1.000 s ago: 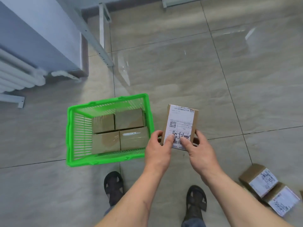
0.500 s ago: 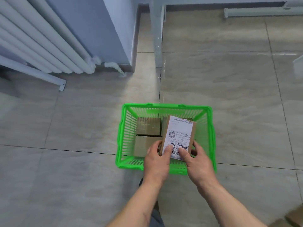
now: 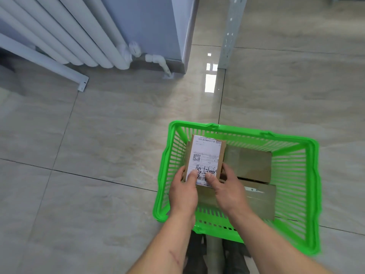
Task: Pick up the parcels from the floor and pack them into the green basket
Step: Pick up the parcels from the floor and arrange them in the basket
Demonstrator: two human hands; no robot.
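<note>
Here, left hand and right hand clamp fingers round a labelled parcel at the green basket's far-left corner.

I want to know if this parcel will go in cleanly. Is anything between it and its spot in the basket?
Nothing visible blocks it. Both hands, left and right, hold the labelled parcel over the basket's left side, above brown parcels already packed; it would land on those.
</note>
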